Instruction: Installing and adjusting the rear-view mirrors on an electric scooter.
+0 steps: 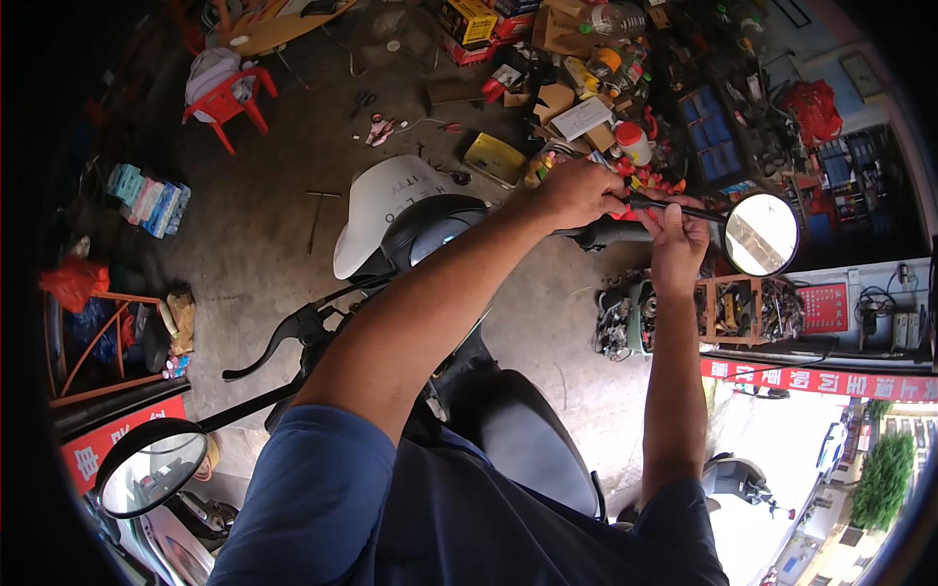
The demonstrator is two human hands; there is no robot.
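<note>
I am bent over a dark scooter with a white front panel. My left hand reaches across to the right handlebar and is closed at the base of a thin black mirror stem; whether it holds a tool is hidden. My right hand grips the same stem from below, just right of the left hand. The stem carries a round mirror at its far end.
The left handlebar's brake lever and a second round mirror stand at the lower left. A red plastic chair, stacked boxes, a yellow box and shelves of cluttered parts surround the concrete floor. A parts rack is at right.
</note>
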